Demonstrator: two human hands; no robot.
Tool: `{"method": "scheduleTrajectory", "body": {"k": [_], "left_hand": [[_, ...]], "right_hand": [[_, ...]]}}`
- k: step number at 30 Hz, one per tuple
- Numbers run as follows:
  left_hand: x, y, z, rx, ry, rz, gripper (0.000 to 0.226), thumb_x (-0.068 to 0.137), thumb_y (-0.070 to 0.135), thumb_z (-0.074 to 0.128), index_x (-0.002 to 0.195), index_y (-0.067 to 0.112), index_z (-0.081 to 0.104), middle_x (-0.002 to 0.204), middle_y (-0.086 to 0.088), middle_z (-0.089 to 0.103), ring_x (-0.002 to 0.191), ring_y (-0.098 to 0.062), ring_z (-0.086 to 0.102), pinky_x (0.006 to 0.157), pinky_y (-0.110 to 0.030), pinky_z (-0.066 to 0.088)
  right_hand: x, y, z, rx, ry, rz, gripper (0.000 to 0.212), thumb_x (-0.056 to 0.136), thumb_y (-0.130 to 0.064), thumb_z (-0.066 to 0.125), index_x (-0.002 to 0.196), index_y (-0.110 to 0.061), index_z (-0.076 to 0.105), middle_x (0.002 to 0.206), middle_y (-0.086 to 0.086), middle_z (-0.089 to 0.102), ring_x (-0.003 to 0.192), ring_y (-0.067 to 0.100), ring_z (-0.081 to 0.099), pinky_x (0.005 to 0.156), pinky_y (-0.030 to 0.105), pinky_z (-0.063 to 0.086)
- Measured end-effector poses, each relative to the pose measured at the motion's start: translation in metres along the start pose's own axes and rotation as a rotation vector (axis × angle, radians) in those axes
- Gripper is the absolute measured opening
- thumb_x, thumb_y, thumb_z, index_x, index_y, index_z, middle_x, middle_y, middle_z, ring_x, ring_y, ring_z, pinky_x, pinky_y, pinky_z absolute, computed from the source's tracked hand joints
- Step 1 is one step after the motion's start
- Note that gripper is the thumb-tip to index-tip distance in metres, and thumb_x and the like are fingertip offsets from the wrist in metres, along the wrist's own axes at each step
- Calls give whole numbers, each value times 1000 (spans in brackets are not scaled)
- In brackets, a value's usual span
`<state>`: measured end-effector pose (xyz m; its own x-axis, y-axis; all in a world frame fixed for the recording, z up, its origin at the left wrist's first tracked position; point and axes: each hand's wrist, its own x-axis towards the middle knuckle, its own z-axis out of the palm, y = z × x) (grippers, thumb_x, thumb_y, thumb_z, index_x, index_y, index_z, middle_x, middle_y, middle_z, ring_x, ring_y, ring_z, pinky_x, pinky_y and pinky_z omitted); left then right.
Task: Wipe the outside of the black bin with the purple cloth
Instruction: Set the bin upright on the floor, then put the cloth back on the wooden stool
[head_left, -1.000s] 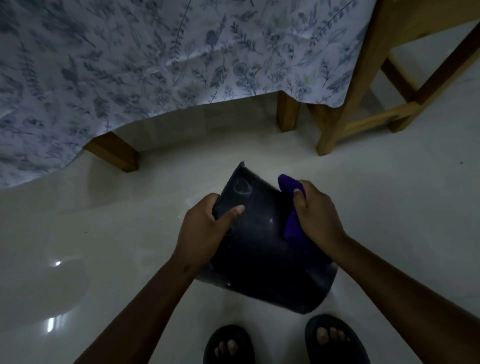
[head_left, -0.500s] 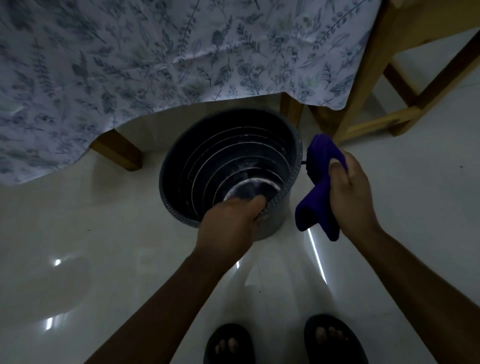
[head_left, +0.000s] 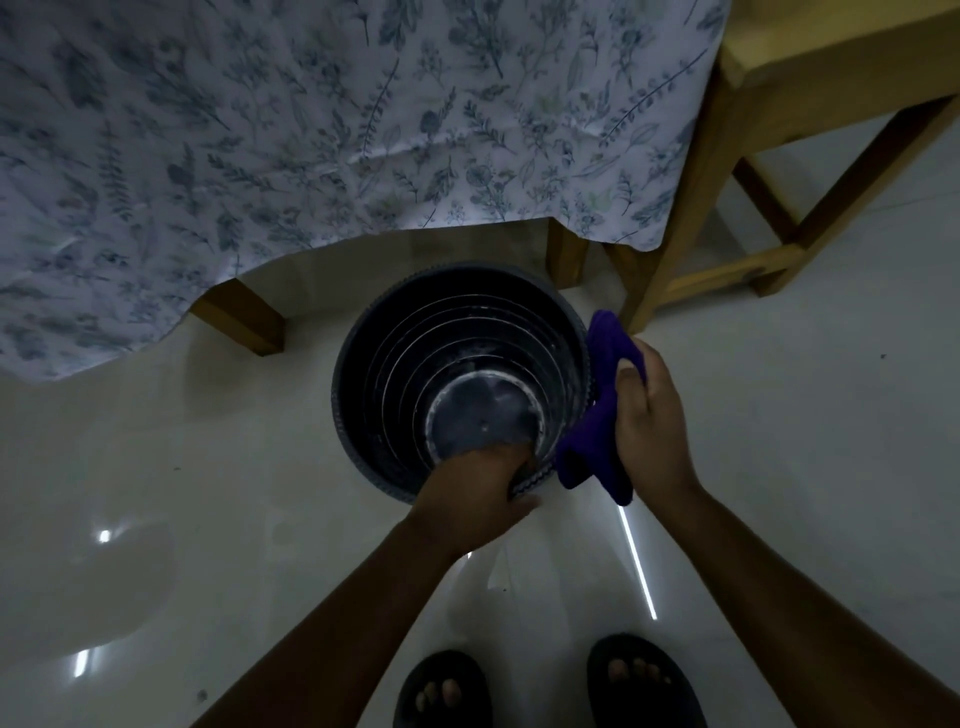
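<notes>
Black bin (head_left: 363, 415) upright on pale floor (head_left: 779, 467), mouth up (ribbed inside visible). Left hand (head_left: 467, 493) clamps the near rim, fingers inside, thumb outside. Right hand (head_left: 649, 421) grips bunched purple cloth (head_left: 597, 441), pressed against the bin's right outer wall.

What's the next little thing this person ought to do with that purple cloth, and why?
Probably slide the purple cloth down the bin's outer wall. The right hand presses the cloth against the outside near the rim on the right, while the left hand grips the near rim, steadying the upright bin, so a downward stroke looks ready.
</notes>
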<state>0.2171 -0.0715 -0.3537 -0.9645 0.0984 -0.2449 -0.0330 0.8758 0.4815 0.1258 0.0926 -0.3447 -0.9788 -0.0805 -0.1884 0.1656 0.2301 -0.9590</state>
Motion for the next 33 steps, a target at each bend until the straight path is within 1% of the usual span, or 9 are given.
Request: {"method": "scheduleTrajectory", "body": {"k": [3,8,12,17,19,22,24,28,33], "left_hand": [[6,10,-12,-52,-77,-17,44,83,47,66,116,20,59,109,4,68,96,-11,63,78,-26,51],[31,40,-50,-78,-40,-26,35,87,32,61,120,22,56,109,-1,68,94,-17,64,76,-29,51],[50,66,-83,-78,76,10,36,89,33,58,124,26,54,118,3,65,104,-16,62,78,-22,43],[68,103,-117,-101,161,53,46,93,37,56,136,23,48,128,1,61,111,-15,58,91,-21,43],[76,118,-126,-152,192,66,44,94,30,57,136,19,49,132,-2,59,116,-17,56,96,-24,42],[92,134,-135,-198,272,105,39,93,24,59,130,15,54,125,-5,62,113,-19,58,93,-26,45],[103,139,-137,-217,305,85,37,92,26,60,128,16,54,121,-4,64,108,-18,60,90,-27,49],[125,137,-137,-226,304,81,36,93,29,59,127,19,53,127,0,61,108,-10,58,91,-23,47],[159,116,-141,-180,356,110,33,92,27,59,124,17,55,126,-1,62,113,-15,58,95,-28,47]], "right_hand": [[5,-7,-9,34,38,29,40,102,-30,35,140,-24,44,130,-1,60,111,15,61,98,41,50],[13,-42,-17,100,77,10,39,102,-26,35,139,-22,46,125,-4,61,107,6,60,84,16,48],[28,-84,-39,95,148,-65,41,103,-28,34,143,-24,42,130,-3,59,110,11,59,94,33,49],[65,-144,-86,10,338,-248,44,103,-29,32,144,-16,40,138,5,55,121,19,54,104,38,44],[86,-169,-104,-42,412,-311,44,103,-27,32,145,-14,38,133,5,57,115,16,55,96,29,43],[121,-200,-119,-161,475,-423,46,103,-22,33,148,-12,32,148,4,46,129,11,44,99,15,30],[150,-206,-121,-255,461,-458,48,102,-20,34,149,-10,30,152,7,41,135,16,41,105,19,28],[197,-189,-108,-536,307,-493,53,97,-22,39,147,-8,30,148,14,42,136,29,39,110,52,33],[219,-171,-93,-790,358,-467,61,95,-45,27,138,-3,40,141,15,47,132,30,42,112,51,24]]}}
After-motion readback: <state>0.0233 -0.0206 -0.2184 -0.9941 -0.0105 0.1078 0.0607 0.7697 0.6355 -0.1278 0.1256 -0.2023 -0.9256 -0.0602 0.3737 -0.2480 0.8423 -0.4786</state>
